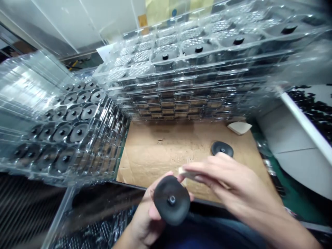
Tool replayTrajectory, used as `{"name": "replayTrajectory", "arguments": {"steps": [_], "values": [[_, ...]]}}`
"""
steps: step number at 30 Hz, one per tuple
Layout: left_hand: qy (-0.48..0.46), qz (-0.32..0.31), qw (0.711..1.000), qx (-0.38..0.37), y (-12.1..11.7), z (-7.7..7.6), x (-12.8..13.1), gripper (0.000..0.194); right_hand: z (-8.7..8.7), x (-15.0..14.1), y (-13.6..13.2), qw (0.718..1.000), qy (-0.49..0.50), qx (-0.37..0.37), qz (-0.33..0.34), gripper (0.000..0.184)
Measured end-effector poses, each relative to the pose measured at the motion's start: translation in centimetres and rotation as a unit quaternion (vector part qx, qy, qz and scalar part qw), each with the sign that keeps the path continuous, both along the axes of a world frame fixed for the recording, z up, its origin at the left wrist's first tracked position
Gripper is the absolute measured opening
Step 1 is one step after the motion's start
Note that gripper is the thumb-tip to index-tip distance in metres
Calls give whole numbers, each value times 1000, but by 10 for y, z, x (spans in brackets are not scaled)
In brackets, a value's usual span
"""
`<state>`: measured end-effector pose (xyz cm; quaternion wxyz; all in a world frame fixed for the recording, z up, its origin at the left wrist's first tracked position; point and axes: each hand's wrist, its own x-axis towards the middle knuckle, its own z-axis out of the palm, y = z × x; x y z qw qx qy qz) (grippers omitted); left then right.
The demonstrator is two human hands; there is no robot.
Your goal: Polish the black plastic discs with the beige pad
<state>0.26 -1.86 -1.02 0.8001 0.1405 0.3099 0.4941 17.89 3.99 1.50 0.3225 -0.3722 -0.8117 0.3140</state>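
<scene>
My left hand (pixel 146 216) holds a black rounded-square disc (pixel 171 200) with a short central stud, its face turned up toward me. My right hand (pixel 223 183) pinches a small off-white pad (pixel 185 173) between its fingers, and the pad's end is close to the disc's upper edge. A second black disc (pixel 222 148) lies on the brown cardboard sheet (pixel 153 159), just beyond my right fingers.
Stacks of clear plastic trays (pixel 181 86) filled with black discs rise behind the cardboard, and another stack (pixel 64 128) stands at the left. A white wedge-shaped piece (pixel 240 128) lies on the cardboard's far right. Green matting shows at the right.
</scene>
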Motion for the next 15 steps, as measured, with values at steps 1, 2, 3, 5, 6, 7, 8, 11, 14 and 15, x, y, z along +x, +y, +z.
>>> {"name": "replayTrajectory", "arguments": {"steps": [1,2,3,5,6,7,8,11,14,15], "values": [[-20,7,1000,0,-2,-1,-2,60,-12,6,0,999,-2,-32,-36,23],[-38,12,999,-2,-4,-1,-3,59,-26,10,-3,995,0,-65,-70,22],[-52,15,999,-5,-5,-2,-4,60,-43,11,-7,991,3,-94,-92,22],[-72,20,997,-1,-6,-4,-5,60,-75,7,-18,986,-8,-129,-102,23],[-83,21,996,0,-6,-4,-5,61,-88,3,-23,986,-15,-136,-97,23],[-90,20,996,-2,-6,-4,-5,62,-97,0,-27,986,-22,-138,-92,23],[-92,17,996,-5,-5,-4,-4,60,-101,-2,-29,986,-25,-141,-90,23],[-85,9,996,-8,-1,-1,0,52,-81,-2,-28,981,-20,-146,-127,22],[-61,3,998,-16,1,2,4,54,-31,-4,-23,985,27,-72,-153,26],[-41,-3,999,-28,1,2,5,58,-15,-6,-22,991,47,-28,-119,30]]}}
